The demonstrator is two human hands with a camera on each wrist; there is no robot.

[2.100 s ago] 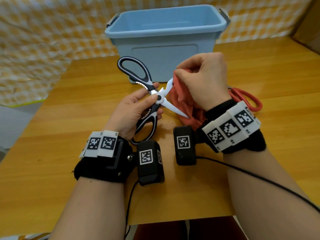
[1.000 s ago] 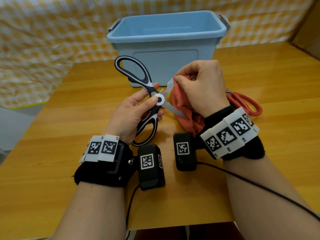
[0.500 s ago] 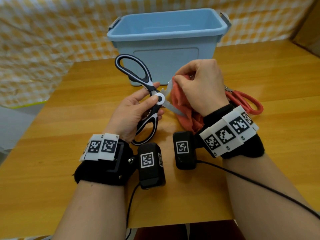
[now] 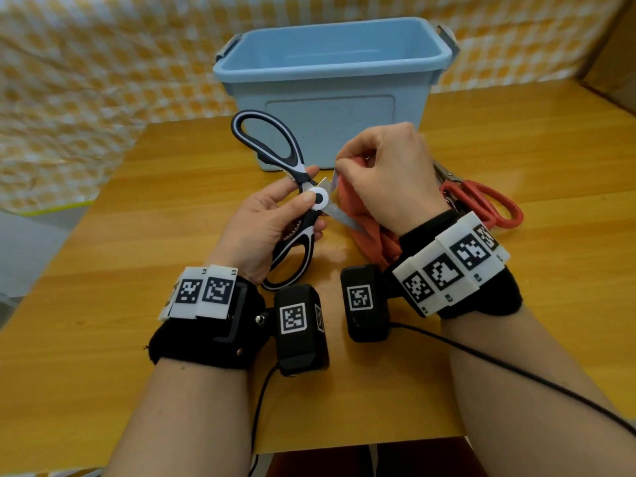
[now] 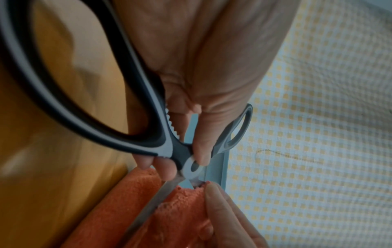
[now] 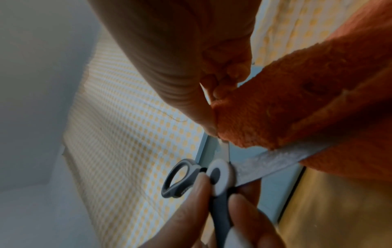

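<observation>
My left hand [image 4: 272, 222] grips a pair of black-and-white kitchen scissors [image 4: 303, 204] near the round pivot, blades spread wide apart above the wooden table [image 4: 137, 235]. One handle loop points up and away, the other lies under my palm. My right hand [image 4: 385, 177] pinches an orange cloth [image 4: 364, 222] against the upper blade close to the pivot. In the left wrist view the lower blade [image 5: 148, 206] runs over the orange cloth [image 5: 118, 204]. In the right wrist view my fingers press the cloth [image 6: 275, 109] onto the blade [image 6: 275, 161] beside the pivot [image 6: 220, 176].
A light blue plastic bin [image 4: 330, 94] stands open just behind my hands. Red-handled scissors [image 4: 481, 204] lie on the table right of my right wrist. A yellow checked cloth [image 4: 86, 80] hangs behind the table. A black cable [image 4: 516, 370] trails from my right wrist.
My right hand with the orange cloth has slid along the upper blade toward the pivot. The left hand keeps the same hold on the scissors.
</observation>
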